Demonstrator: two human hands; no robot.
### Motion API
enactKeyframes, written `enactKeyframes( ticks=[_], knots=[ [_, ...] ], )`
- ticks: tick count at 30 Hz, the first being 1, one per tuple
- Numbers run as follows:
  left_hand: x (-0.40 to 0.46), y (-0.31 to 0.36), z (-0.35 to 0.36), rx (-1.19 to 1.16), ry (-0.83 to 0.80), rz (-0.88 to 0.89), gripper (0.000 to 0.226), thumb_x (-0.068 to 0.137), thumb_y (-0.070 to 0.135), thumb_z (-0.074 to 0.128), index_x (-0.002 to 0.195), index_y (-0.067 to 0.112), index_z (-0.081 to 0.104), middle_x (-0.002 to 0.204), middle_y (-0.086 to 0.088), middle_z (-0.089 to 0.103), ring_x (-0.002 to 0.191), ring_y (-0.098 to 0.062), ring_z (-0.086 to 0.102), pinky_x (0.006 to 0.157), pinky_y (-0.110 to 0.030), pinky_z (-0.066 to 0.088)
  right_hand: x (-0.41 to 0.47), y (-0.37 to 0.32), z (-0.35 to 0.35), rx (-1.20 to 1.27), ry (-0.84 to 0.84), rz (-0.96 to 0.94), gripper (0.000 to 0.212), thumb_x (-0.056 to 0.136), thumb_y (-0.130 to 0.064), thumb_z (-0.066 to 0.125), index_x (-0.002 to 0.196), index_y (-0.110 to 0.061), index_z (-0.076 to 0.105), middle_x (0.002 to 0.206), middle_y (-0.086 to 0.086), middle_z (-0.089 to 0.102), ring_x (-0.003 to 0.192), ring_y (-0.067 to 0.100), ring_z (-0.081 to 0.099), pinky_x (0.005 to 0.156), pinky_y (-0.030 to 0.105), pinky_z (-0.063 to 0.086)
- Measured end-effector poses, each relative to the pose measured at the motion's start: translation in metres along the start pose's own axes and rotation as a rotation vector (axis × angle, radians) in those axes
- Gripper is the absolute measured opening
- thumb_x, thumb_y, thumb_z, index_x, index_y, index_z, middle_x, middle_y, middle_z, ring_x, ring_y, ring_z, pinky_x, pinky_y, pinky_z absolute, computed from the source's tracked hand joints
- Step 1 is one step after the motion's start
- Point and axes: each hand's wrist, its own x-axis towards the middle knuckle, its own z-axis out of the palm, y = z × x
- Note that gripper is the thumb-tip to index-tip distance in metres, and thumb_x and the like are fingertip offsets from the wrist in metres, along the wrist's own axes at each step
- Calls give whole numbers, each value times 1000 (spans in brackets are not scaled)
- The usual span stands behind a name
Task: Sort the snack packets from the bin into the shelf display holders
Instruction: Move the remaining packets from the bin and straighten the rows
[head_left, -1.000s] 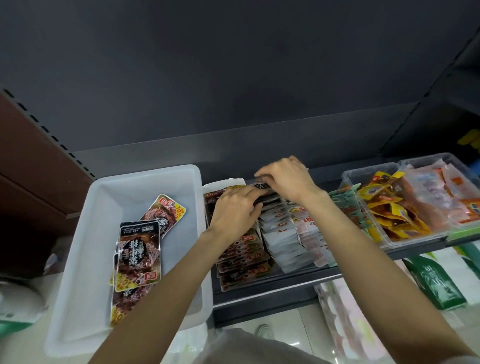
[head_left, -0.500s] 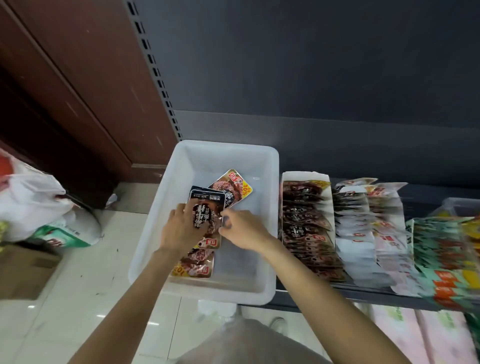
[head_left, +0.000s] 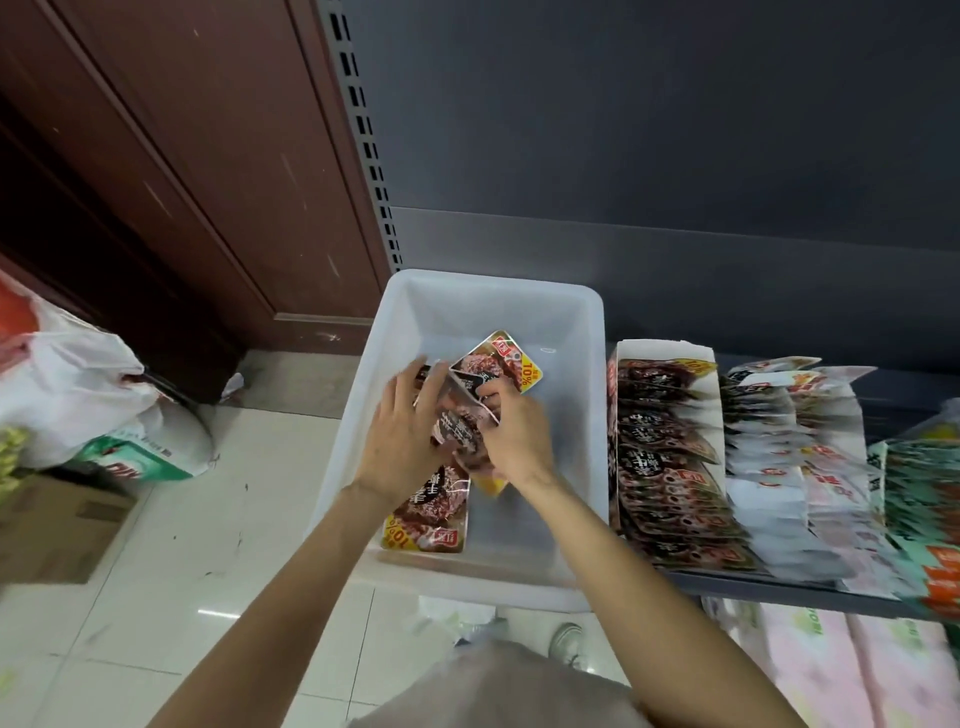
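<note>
In the white bin (head_left: 592, 415), my left hand (head_left: 402, 441) lies flat-fingered over light, slippery, floppy snack packets (head_left: 457, 431) while my right hand (head_left: 511, 431) pinches one's edge, likely the surest hold.

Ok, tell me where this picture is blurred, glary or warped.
Head view: motion blur smears the left hand and the packets gripped by the right hand; the shelf packets at the right edge streak too. Soft glare spots sit on the floor tiles. Wide-angle distortion tilts the slotted shelf upright. The bin is evenly lit.
</note>
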Motion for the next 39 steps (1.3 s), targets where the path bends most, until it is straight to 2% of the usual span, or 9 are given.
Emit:
enactKeyframes(
  ticks=[3, 6, 11, 16, 19, 26, 29, 35, 39],
  knots=[
    [15, 5, -23, -44, 3, 292, 65, 70, 27, 72, 130, 15, 49, 131, -7, 51, 127, -28, 43, 107, -42, 32, -16, -8, -39, 34, -44, -231, 21, 85, -5, 67, 104, -14, 67, 98, -1, 72, 93, 10, 66, 86, 32, 52],
    [24, 28, -46, -202, -136, 392, 31, 80, 41, 58, 92, 13, 64, 80, 1, 65, 76, -21, 61, 71, -27, 44, -40, -11, -87, 111, -5, -380, 20, 82, -6, 71, 101, -12, 68, 92, -7, 72, 90, -1, 65, 81, 18, 53],
    [48, 93, -50, -544, -196, 380, 20, 83, 38, 64, 87, 18, 61, 75, 7, 63, 68, -9, 56, 62, -26, 43, -61, 19, -159, 207, 152, -204, 22, 80, -14, 75, 100, -25, 69, 86, -21, 70, 84, -3, 65, 76, 16, 49],
    [90, 154, -10, -679, -33, 193, 56, 82, 38, 70, 132, 26, 47, 125, 9, 58, 109, -7, 55, 92, -21, 43, -53, 48, -215, 152, 586, -65, 6, 83, -19, 72, 84, -13, 70, 71, -12, 65, 66, 1, 58, 63, 17, 45],
    [105, 169, 15, -343, -116, 230, 58, 86, 46, 62, 134, 17, 47, 132, -1, 54, 120, -17, 49, 98, -31, 39, -40, 63, -250, 228, 684, 40, 17, 82, -22, 73, 76, -8, 66, 73, 7, 68, 69, 20, 61, 69, 37, 51],
    [88, 171, 27, 24, -39, 511, 35, 87, 51, 55, 105, 26, 70, 128, 4, 53, 127, -17, 35, 110, -38, 18, -3, 68, -270, 115, 557, -6, 16, 82, -22, 73, 81, -7, 68, 77, 2, 68, 65, 3, 58, 64, 21, 47],
    [76, 170, 25, 59, -99, 527, 41, 88, 55, 51, 114, 29, 67, 123, 6, 57, 122, -16, 43, 110, -37, 17, 7, 61, -260, -110, 429, -88, 16, 83, -24, 72, 92, -11, 72, 83, 4, 72, 75, 16, 65, 71, 32, 51],
    [69, 167, 25, 30, -10, 567, 22, 81, 33, 68, 101, 25, 73, 94, 3, 73, 85, -20, 67, 90, -36, 45, 13, 39, -234, -665, 166, -308, 22, 93, -31, 59, 112, -26, 68, 101, 3, 72, 100, 28, 63, 81, 36, 46],
    [66, 167, 24, 15, 7, 573, 23, 70, 21, 71, 93, 22, 75, 86, 4, 74, 72, -19, 68, 78, -32, 52, 12, 42, -234, -709, 128, -337, 19, 94, -29, 56, 109, -26, 68, 99, 1, 71, 98, 27, 63, 78, 35, 44]
  ],
)
